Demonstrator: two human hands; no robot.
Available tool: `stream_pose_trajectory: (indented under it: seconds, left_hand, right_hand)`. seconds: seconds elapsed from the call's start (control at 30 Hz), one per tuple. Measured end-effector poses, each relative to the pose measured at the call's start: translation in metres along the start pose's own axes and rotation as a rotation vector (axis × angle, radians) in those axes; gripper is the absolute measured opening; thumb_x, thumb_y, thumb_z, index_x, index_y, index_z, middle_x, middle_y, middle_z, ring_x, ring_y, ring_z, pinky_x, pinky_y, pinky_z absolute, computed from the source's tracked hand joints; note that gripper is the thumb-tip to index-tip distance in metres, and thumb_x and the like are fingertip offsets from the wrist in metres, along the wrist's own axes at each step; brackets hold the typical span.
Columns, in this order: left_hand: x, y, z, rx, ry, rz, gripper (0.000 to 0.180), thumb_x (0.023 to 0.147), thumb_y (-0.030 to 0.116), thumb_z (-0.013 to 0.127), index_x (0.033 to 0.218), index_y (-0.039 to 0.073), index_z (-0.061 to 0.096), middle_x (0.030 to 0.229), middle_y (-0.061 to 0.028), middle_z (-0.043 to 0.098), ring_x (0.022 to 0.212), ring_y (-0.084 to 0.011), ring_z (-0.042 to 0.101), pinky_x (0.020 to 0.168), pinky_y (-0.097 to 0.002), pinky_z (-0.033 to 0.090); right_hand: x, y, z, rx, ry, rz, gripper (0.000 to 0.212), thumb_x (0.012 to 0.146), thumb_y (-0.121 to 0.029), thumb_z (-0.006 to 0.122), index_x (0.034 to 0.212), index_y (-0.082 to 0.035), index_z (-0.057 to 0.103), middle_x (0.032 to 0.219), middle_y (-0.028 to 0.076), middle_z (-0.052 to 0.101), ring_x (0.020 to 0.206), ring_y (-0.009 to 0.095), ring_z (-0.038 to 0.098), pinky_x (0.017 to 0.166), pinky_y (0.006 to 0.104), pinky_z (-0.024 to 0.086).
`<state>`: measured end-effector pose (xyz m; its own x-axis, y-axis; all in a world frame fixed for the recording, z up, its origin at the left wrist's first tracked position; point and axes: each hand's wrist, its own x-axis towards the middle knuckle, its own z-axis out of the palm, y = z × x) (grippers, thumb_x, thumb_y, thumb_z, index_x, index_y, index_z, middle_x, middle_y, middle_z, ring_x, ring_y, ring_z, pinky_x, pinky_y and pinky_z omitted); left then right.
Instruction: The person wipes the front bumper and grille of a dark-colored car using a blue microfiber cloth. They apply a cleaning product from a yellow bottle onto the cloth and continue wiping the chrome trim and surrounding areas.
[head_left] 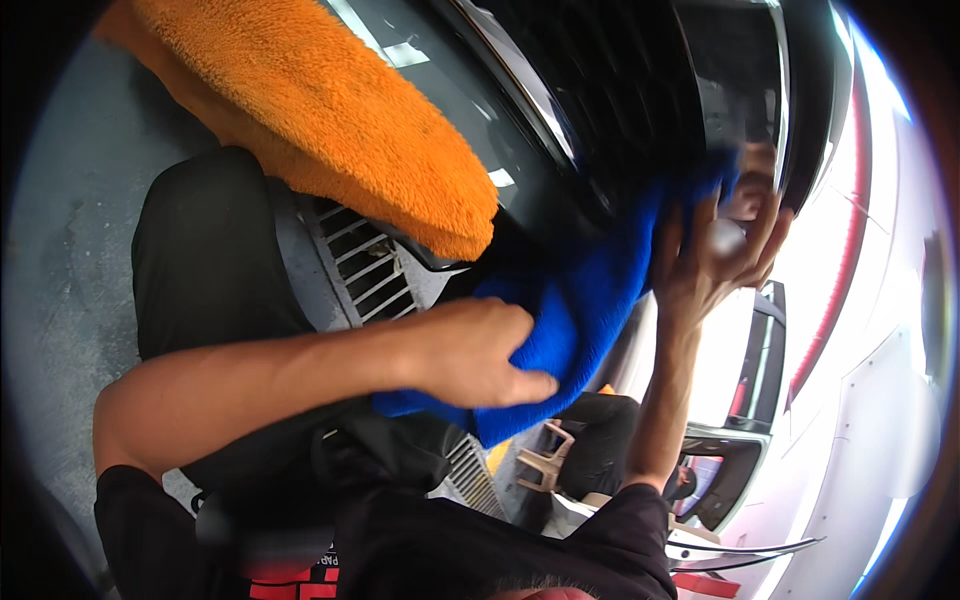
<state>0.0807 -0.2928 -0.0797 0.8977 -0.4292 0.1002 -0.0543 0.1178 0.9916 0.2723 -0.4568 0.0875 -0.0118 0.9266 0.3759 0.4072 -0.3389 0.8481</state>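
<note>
A blue cloth (560, 325) stretches from my left hand up to my right hand. My left hand (475, 350) is closed on its lower part, thumb toward the right. Higher up, at the glossy dark front of a car (735, 70), my right hand (712, 250) has its fingers spread, with the cloth's upper end beside and partly behind them. A blurred whitish spot shows between those fingers; what it is cannot be made out. An orange fluffy towel (330, 120) lies along the grey car panel on the upper left.
Below the car runs a metal floor grate (365, 262). My bent knee (205, 250) in dark trousers is at the left. Behind my right arm are a seated person (600, 445), a small beige stool (545, 458) and a vehicle with an open rear door (725, 465).
</note>
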Motion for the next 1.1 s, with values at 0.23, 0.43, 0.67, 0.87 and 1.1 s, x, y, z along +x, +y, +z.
stream_pose_trajectory:
  seconds: [0.23, 0.43, 0.67, 0.87, 1.1]
  left_hand:
    - [-0.003, 0.015, 0.004, -0.096, 0.006, 0.076, 0.052, 0.092, 0.041, 0.07, 0.082, -0.01, 0.07, 0.081, -0.0313, 0.073, 0.08, -0.0451, 0.076, 0.079, -0.0504, 0.06]
    - [-0.003, 0.023, -0.001, -0.202, 0.074, 0.09, 0.055, 0.092, 0.041, 0.07, 0.08, -0.012, 0.068, 0.078, -0.0315, 0.072, 0.077, -0.0438, 0.076, 0.076, -0.0487, 0.061]
    - [-0.007, 0.027, -0.006, -0.208, 0.044, 0.11, 0.054, 0.091, 0.041, 0.072, 0.085, -0.012, 0.071, 0.08, -0.0315, 0.073, 0.079, -0.0437, 0.077, 0.077, -0.0483, 0.062]
    - [-0.004, 0.019, 0.001, -0.233, 0.187, 0.155, 0.055, 0.091, 0.042, 0.073, 0.086, -0.013, 0.071, 0.082, -0.0318, 0.073, 0.081, -0.0441, 0.077, 0.078, -0.0488, 0.062]
    - [-0.006, 0.022, -0.005, -0.214, 0.098, 0.136, 0.055, 0.091, 0.042, 0.073, 0.086, -0.013, 0.071, 0.082, -0.0317, 0.073, 0.08, -0.0431, 0.077, 0.076, -0.0481, 0.062]
  right_hand:
    - [0.023, -0.002, 0.003, -0.027, -0.027, -0.092, 0.04, 0.096, -0.045, 0.074, 0.133, -0.028, 0.077, 0.172, 0.022, 0.027, 0.161, 0.047, 0.016, 0.126, 0.0627, 0.019]
    - [0.089, -0.014, 0.007, -0.064, 0.057, -0.219, 0.045, 0.096, -0.052, 0.073, 0.134, -0.027, 0.077, 0.172, 0.026, 0.024, 0.16, 0.053, 0.014, 0.124, 0.067, 0.02]
    - [0.056, -0.008, 0.008, -0.044, 0.009, -0.155, 0.048, 0.096, -0.051, 0.074, 0.136, -0.024, 0.075, 0.171, 0.027, 0.025, 0.159, 0.055, 0.013, 0.124, 0.0691, 0.019]
    - [0.104, -0.03, 0.008, -0.035, 0.078, -0.19, 0.051, 0.092, -0.051, 0.078, 0.136, -0.024, 0.075, 0.172, 0.025, 0.024, 0.16, 0.055, 0.012, 0.124, 0.0708, 0.019]
    - [0.075, -0.018, 0.001, 0.001, 0.031, -0.117, 0.054, 0.087, -0.046, 0.084, 0.137, -0.028, 0.074, 0.172, 0.026, 0.022, 0.16, 0.056, 0.012, 0.123, 0.0746, 0.018]
